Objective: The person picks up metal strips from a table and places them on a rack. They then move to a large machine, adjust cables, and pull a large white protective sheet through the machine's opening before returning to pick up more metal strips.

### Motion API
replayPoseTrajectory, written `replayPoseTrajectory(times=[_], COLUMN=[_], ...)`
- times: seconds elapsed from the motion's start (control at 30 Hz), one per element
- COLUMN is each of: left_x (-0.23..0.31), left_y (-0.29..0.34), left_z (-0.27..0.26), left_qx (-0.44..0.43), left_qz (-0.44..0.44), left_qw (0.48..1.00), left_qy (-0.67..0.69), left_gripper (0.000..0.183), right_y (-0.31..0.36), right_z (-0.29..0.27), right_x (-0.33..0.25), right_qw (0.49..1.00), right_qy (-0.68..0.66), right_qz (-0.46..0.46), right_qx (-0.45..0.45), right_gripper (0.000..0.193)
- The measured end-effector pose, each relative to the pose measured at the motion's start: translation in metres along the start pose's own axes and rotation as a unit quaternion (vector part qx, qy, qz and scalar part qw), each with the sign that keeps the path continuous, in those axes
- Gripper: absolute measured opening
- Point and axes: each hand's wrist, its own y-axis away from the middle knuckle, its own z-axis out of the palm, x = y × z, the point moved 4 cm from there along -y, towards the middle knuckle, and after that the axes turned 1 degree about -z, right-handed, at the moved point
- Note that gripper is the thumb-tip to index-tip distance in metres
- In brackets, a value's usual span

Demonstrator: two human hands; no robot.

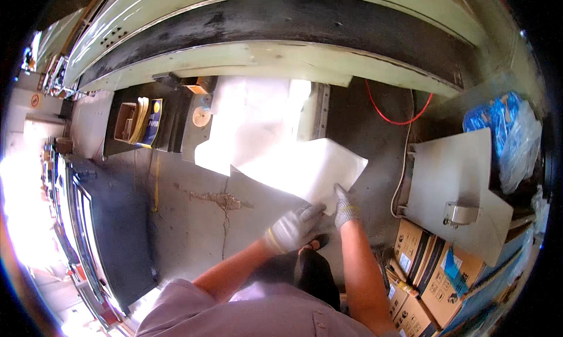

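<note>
Both my hands wear pale knitted work gloves with yellowish cuffs. A thin, glossy white sheet [331,167] with angled corners stretches away from me; whether it is metal or another stiff material I cannot tell. My left hand [295,228] grips its near edge, fingers closed around the corner. Close by on the right, my right hand [346,207] pinches the same sheet, with a finger lying along its top. The far part of the sheet blends in glare with a bright white surface [252,111] under the machine's beam.
A large pale green machine beam [281,55] spans the far side. At left stand a small box of booklets [132,123] and a dark panel [117,231]. On the right are a grey cabinet door [448,184], blue and clear plastic bags [507,132], cardboard boxes [448,278] and a red cable [393,122].
</note>
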Motion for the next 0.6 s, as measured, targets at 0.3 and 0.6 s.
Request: replayPoseTrajectory(times=[0.3,0.6], left_x=[-0.119,-0.254], left_y=[0.031,-0.032], left_z=[0.067,0.115], left_qx=[0.078,0.207], left_qz=[-0.215,-0.26], left_qw=[0.955,0.913], left_qy=[0.187,0.235], left_gripper=[0.042,0.032], right_y=[0.026,0.066], right_z=[-0.131,-0.205], right_x=[0.02,0.108], right_qw=[0.98,0.982], right_qy=[-0.154,0.069], right_qz=[-0.12,-0.175], right_qx=[0.039,-0.032], right_gripper=[0.029,0.026])
